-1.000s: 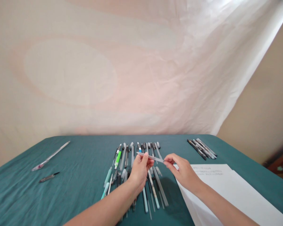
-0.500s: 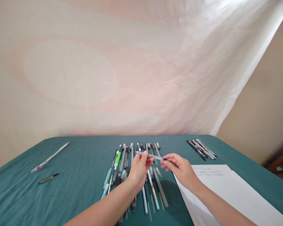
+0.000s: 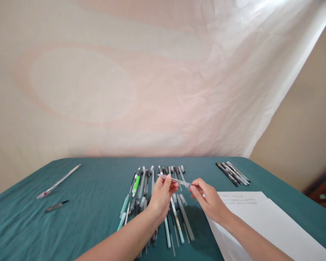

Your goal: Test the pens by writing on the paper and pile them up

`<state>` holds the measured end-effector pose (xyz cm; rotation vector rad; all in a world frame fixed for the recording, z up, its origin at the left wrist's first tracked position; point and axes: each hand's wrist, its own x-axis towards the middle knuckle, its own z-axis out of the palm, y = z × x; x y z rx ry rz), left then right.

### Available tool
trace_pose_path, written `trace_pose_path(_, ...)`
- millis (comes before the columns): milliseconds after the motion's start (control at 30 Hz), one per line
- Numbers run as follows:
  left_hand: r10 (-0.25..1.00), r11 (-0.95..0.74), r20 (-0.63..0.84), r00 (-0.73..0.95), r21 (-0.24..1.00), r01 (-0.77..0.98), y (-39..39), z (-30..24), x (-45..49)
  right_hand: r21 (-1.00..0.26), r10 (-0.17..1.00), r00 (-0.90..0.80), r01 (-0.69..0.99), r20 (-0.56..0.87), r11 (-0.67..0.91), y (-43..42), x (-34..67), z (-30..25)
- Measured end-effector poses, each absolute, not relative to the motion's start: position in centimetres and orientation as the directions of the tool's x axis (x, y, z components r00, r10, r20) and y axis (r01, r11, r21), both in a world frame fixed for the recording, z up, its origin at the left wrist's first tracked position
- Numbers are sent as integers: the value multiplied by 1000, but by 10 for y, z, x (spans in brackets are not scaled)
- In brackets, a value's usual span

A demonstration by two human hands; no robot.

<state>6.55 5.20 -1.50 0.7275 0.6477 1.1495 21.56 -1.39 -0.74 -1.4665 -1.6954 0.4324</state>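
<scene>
A slim translucent pen (image 3: 179, 181) is held nearly level above the table, between my two hands. My left hand (image 3: 163, 195) is closed around its middle, thumb on top. At its dark right end, my right hand (image 3: 205, 197) pinches with thumb and fingertips; whether a separate part sits in that pinch is too small to tell. Below and behind my hands lie many loose pens and pen parts, among them a bright green pen (image 3: 136, 186) and a pale blue tube (image 3: 167, 232). My left forearm hides some of them.
On the right lies white paper (image 3: 271, 221) with blurred handwriting. A row of dark and clear pens (image 3: 232, 173) rests at the back right. To the left are a long pale stick-like item (image 3: 59, 182) and a short dark pen (image 3: 55, 206), all on the green cloth (image 3: 95, 192).
My right fingers have curled in more tightly at the pen's dark end. The pen and my left hand have barely moved; the view has shifted slightly.
</scene>
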Motion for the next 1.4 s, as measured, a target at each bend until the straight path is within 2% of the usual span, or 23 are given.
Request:
trace_pose_path(67,952,237,-74,297,790,-565,51,-15,66,-713,935,6,649,356,267,-14,216,-8)
trace_pose_path(200,939,268,-69,337,761,-591,50,-14,66,-831,966,-6,509,259,226,-13,217,-9)
trace_pose_path(267,937,279,-75,342,750,-600,50,-13,65,-855,965,13,466,264,228,-13,218,-9)
trace_pose_path(467,939,259,-62,339,777,-574,47,-13,66,-735,931,46,628,363,255,-12,220,-9)
trace_pose_path(633,942,244,-48,332,777,-581,46,-11,67,-728,932,40,637,360,253,-13,220,-7)
trace_pose_path(867,945,269,-91,313,762,-590,49,-13,67,-650,910,87,727,404,220,-13,220,-8)
trace_pose_path(967,940,276,-94,327,771,-574,48,-14,69,-736,933,99,646,345,203,-9,221,-12)
trace_pose_path(1067,935,290,-107,337,777,-559,49,-15,70,-901,979,81,411,188,139,-4,221,-15)
trace_pose_path(1167,938,293,-122,324,777,-557,52,-16,72,-968,993,54,232,107,92,-3,221,-14)
trace_pose_path(1300,939,295,-133,318,786,-543,54,-16,74,-944,979,82,293,185,154,-5,221,-12)
trace_pose_path(1400,936,298,-129,329,787,-540,52,-15,74,-971,991,71,220,115,96,-5,221,-12)
